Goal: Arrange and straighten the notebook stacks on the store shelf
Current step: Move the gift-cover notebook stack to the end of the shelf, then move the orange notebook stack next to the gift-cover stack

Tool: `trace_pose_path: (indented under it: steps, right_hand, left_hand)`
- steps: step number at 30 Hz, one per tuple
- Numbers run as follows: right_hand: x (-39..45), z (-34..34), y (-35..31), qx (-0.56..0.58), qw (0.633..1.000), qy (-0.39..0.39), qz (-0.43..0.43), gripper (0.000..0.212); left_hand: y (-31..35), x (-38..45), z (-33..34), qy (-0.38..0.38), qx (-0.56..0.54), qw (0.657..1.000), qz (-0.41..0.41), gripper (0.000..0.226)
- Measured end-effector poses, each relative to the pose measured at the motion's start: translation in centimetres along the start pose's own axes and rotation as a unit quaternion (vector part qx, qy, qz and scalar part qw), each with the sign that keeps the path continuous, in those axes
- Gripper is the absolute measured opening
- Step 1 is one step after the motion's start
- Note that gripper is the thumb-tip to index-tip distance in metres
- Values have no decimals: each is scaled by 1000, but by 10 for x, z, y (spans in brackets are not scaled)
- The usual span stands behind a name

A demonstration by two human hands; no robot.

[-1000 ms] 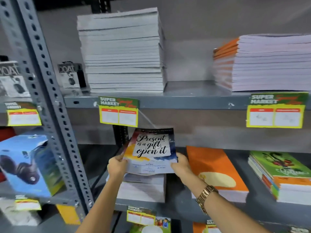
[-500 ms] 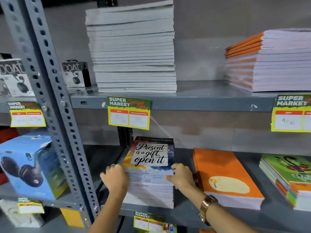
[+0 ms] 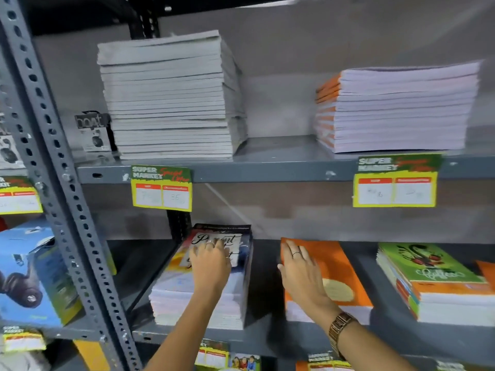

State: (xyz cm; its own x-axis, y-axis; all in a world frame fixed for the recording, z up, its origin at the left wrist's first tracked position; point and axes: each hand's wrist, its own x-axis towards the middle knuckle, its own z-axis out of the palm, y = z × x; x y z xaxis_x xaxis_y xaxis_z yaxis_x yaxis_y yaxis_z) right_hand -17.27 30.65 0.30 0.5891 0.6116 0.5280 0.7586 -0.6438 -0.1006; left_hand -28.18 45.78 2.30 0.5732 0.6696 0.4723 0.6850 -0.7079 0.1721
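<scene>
On the middle shelf (image 3: 267, 341) a stack of notebooks with a lettered cover (image 3: 187, 290) stands at the left. My left hand (image 3: 210, 266) lies flat on its top cover, fingers spread. Beside it is an orange notebook stack (image 3: 345, 269); my right hand (image 3: 300, 269) rests flat on that stack's left part, fingers apart, a watch on the wrist. A green-covered stack (image 3: 434, 269) is at the right. On the upper shelf sit a tall white stack (image 3: 171, 103) and an orange-spined stack (image 3: 396, 111).
A perforated grey upright (image 3: 61, 188) rises at the left, with a blue headphone box (image 3: 29, 274) beyond it. Yellow price tags (image 3: 161, 190) hang from the upper shelf's edge (image 3: 267, 172). More notebooks show on the shelf below.
The lettered notebook went from held up in both hands down onto its stack. My left hand slid onto its cover, and my right hand moved right onto the orange stack.
</scene>
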Motion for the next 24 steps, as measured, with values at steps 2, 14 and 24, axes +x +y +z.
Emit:
trace_pose_path:
  steps: [2, 14, 24]
  right_hand:
    - [-7, -11, 30, -52, 999, 8, -7, 67]
    - [-60, -53, 291, -149, 974, -60, 163, 57]
    - [-144, -92, 444, -160, 904, -138, 371, 63]
  left_hand:
    - [33, 1, -3, -9, -3, 999, 35, 29]
    - [288, -30, 27, -51, -179, 961, 205, 44]
    - [462, -104, 70, -135, -260, 903, 314, 41]
